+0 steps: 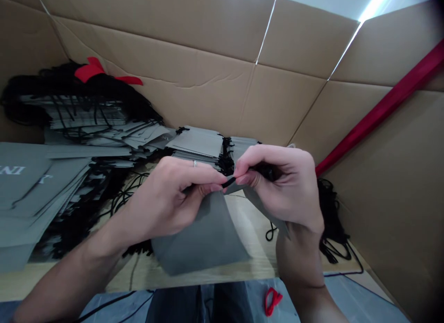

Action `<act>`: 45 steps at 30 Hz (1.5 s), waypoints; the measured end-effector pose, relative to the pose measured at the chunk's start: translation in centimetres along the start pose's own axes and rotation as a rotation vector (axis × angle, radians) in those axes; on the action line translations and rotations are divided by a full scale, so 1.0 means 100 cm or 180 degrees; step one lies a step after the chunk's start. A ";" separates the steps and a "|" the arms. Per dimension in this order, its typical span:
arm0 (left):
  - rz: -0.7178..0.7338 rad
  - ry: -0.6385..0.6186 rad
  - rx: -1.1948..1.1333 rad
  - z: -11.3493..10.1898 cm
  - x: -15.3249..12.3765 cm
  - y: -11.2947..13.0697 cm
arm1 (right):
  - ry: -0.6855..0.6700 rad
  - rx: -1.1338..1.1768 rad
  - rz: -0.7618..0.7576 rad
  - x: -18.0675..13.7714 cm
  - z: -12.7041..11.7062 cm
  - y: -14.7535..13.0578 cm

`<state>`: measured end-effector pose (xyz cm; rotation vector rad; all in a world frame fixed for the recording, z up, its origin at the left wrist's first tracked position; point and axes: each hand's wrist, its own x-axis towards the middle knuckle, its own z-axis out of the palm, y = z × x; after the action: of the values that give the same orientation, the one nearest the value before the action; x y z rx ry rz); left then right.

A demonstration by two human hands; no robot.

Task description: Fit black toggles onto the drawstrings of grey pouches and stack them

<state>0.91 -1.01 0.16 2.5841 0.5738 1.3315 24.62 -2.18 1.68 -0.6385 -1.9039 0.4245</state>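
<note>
Centrally above the wooden table [262, 268], my left hand [178, 195] and right hand [286, 184] each pinch a short black cord [229, 182] between thumb and forefinger, fingertips close together. A grey sheet [204, 242] hangs beneath them, over the table's middle. Left on the table: stacked grey pieces [41, 186]; at its right end, a black cord bundle [329, 209]; below its near edge, a red loop [272, 302].

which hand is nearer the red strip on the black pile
Left. The left hand is in front of the red strip and to its right; the right hand is also in front, but farther to the right.
</note>
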 end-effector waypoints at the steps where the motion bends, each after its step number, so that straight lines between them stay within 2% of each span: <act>1: -0.0037 -0.0055 -0.0126 -0.003 0.001 -0.001 | 0.0022 0.0090 0.0026 0.001 0.002 0.001; 4: -0.0205 -0.0229 -0.0368 -0.011 0.002 -0.002 | 0.0057 0.0257 0.0121 0.004 0.004 0.005; 9: -0.0544 -0.0337 -0.0169 -0.016 0.004 0.000 | -0.0176 0.0414 0.0218 0.007 -0.008 0.008; 13: -0.0696 -0.0291 -0.0134 -0.013 0.005 0.004 | 0.0016 0.0136 0.0399 0.004 -0.018 0.003; 17: -0.0655 -0.0118 -0.0061 -0.009 0.004 0.005 | -0.0052 -0.0136 0.0456 0.000 -0.019 -0.004; 24: -0.0568 0.0046 -0.0107 -0.008 0.006 0.007 | -0.0227 -0.0071 0.0421 -0.001 -0.014 -0.004; 28: -0.0543 0.0062 -0.0159 -0.004 0.006 0.007 | -0.0077 -0.0233 0.0383 0.002 -0.006 -0.002; 31: -0.0383 0.0108 0.0130 0.002 0.003 0.006 | 0.0014 -0.0347 0.0209 0.002 -0.002 -0.002; 33: -0.0106 0.0099 0.0486 0.007 0.000 0.004 | -0.0001 -0.0436 0.0076 0.002 -0.001 -0.002; 39: 0.0345 -0.0092 0.1464 0.017 -0.001 0.000 | -0.0376 -0.0468 -0.0035 0.003 0.000 0.003; 42: 0.0589 -0.0095 0.1871 0.019 0.000 -0.001 | -0.0399 -0.0402 -0.0135 0.005 0.006 0.007; 45: 0.0657 -0.0044 0.1738 0.020 -0.001 -0.003 | -0.0326 -0.0210 -0.0091 0.006 0.009 0.011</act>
<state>2.43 -0.78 -1.15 3.1599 0.7775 1.3663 23.85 -1.00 1.14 -0.6426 -2.0291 0.3839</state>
